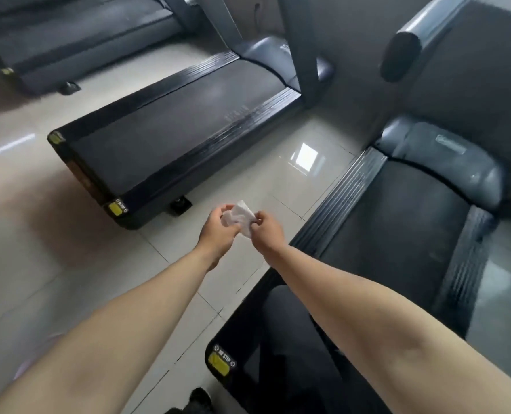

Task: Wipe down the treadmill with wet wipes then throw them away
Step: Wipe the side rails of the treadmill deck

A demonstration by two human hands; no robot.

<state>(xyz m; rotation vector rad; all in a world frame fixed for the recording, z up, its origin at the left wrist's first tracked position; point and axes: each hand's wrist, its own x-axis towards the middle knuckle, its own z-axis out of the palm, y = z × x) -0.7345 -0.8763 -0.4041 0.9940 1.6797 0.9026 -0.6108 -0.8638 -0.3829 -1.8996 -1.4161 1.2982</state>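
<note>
Left hand [218, 231], right hand [267, 230]: fingers curled, both pinching crumpled wet wipe [238, 217].

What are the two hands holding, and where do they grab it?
A white wet wipe. The left hand pinches its left edge and the right hand pinches its right edge.

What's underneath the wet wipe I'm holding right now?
Only pale floor tiles lie below the wet wipe, pinched between the left hand and right hand. The patch right under them is covered.
</note>
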